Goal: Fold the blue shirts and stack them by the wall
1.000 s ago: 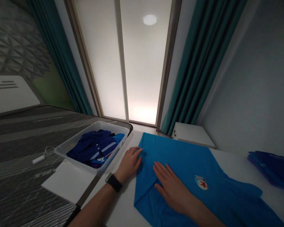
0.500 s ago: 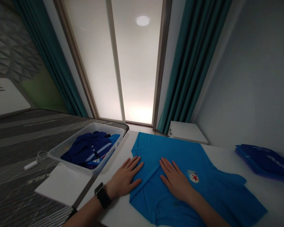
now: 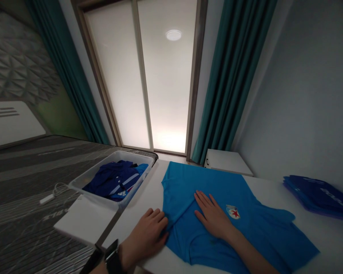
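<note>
A bright blue T-shirt (image 3: 217, 179) lies spread on the white table, its side turned over in a diagonal fold and a small emblem with a red star on its chest. At the shirt's left edge, my left hand (image 3: 150, 230) has its fingers curled closed on the fabric; the fingertips are partly hidden. A dark watch sits on that wrist. My right hand (image 3: 213, 217) rests flat on the middle of the shirt, fingers stretched out, just left of the emblem.
A clear plastic bin (image 3: 95, 199) of dark blue clothes stands at the left, by the bed (image 3: 23, 182). Folded blue garments (image 3: 317, 196) are stacked at the table's right side. Behind the table are a white cabinet (image 3: 228, 160) and a teal curtain (image 3: 220, 95).
My left hand has gone from lying flat on the shirt to curled at its left edge, moving slightly toward me. The right hand stays flat in place. The view has tilted slightly.
</note>
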`<state>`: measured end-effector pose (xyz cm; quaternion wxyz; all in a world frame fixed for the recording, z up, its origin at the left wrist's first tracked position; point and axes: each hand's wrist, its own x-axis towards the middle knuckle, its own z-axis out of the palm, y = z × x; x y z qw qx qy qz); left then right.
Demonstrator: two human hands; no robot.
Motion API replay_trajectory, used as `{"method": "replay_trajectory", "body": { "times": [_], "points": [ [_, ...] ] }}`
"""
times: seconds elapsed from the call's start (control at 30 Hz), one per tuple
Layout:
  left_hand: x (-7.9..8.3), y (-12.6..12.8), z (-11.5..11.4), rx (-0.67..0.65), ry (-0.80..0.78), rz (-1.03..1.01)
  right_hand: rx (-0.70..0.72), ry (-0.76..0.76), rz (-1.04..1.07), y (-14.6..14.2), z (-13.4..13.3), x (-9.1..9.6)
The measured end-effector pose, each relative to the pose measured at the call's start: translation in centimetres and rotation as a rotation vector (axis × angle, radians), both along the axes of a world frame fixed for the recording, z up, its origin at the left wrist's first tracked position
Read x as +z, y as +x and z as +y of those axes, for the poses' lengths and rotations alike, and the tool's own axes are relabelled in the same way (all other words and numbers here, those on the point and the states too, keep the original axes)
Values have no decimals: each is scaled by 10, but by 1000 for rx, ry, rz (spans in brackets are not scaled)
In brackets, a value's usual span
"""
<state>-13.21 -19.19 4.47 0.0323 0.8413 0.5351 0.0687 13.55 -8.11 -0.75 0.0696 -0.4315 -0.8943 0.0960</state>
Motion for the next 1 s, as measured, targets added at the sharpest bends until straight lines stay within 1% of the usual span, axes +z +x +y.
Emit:
{"method": "replay_trajectory", "body": {
  "times": [0.2,0.33,0.43,0.5,0.6,0.67,0.73,0.87,1.0],
  "points": [
    [-10,-9,-4,30,25,53,2,-9,11,-1,0,2],
    [-10,-12,-7,70,19,84,4,-5,30,0,0,1],
    [-8,-13,-8,71,16,91,7,-14,54,1,0,2],
    [-10,-13,-9,31,35,95,6,-24,77,2,0,3],
    [-13,-12,-12,-81,84,112,12,-27,106,4,-3,6],
    [-13,-13,-16,-152,108,143,33,-18,120,3,-8,9],
    [-8,-14,-19,-194,131,191,64,-15,126,2,-16,13],
    [7,-18,-21,-260,214,325,98,-27,117,0,-32,19],
    [14,-20,-18,-343,267,390,102,-11,130,-1,-39,17]
  ]
}}
